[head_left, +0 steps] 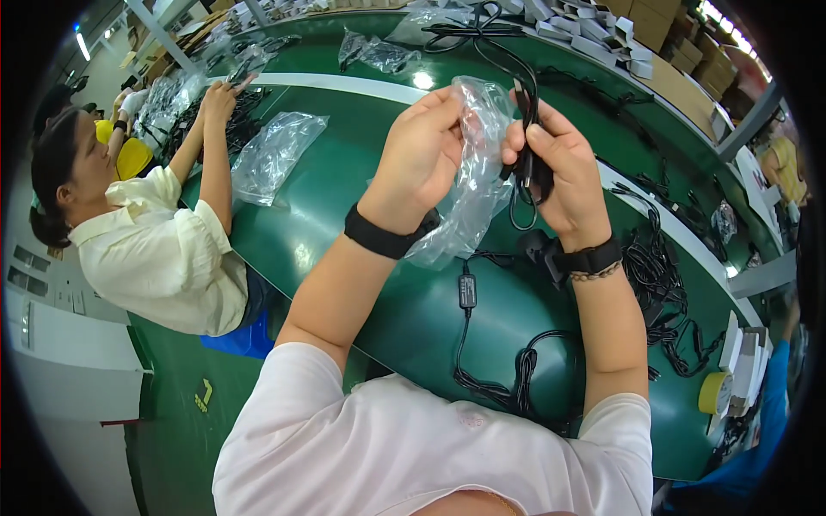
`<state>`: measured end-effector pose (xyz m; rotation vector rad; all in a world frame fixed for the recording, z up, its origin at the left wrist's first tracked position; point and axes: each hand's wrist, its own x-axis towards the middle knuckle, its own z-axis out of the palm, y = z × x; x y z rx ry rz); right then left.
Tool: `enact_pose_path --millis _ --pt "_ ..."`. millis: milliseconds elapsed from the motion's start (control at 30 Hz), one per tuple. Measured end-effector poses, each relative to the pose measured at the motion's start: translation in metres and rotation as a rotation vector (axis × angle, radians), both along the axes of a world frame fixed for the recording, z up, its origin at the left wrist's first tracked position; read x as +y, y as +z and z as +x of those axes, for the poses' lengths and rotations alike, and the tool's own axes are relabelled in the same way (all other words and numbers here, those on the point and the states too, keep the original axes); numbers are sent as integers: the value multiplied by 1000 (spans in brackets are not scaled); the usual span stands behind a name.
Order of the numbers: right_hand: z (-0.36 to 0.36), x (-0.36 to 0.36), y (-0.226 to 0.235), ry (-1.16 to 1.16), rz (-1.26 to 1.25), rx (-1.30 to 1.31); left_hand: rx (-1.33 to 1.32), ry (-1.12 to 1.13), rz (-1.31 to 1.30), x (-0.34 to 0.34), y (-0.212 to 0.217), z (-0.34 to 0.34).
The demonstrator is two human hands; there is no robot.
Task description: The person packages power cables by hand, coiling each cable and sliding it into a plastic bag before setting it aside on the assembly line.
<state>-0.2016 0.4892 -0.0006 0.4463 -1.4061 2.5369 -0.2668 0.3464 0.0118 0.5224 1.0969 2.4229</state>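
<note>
My left hand point(424, 148) pinches the edge of a clear plastic bag point(478, 163), which hangs down from its fingers over the green table. Beside the bag, my right hand point(557, 163) is closed round a folded bundle of black cable point(527, 129). A loop of that cable dangles below the fingers. Bag and bundle are close together; whether they touch, I cannot tell. Under my arms, a black cable with a small inline box point(467, 291) lies on the table, its coils point(521, 378) near my body.
A heap of black cables point(650, 275) lies right of my right arm, with a yellow tape roll point(714, 393) beyond. Another clear bag point(277, 159) lies left. A co-worker in a pale shirt point(163, 249) handles things at the left. Small boxes point(585, 34) line the far shelf.
</note>
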Motion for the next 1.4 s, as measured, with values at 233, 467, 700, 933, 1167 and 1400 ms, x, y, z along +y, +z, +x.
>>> enact_pose_path --millis 233,467,700,933,1167,1400 --pt "-11 43 3 -341 45 4 567 23 -166 -19 -30 -15" --pt "-13 67 -4 -396 16 -106 1511 374 -488 -18 -45 -4" --pt "-19 60 -12 -409 59 -187 1650 522 -592 -17 -46 -11" --pt "-5 38 11 -457 306 182 828 816 -769 -25 -56 -23" --pt "20 17 21 -304 678 144 982 586 -1102 -42 6 -60" --pt "23 25 27 -583 1064 145 548 204 -995 -43 60 -56"
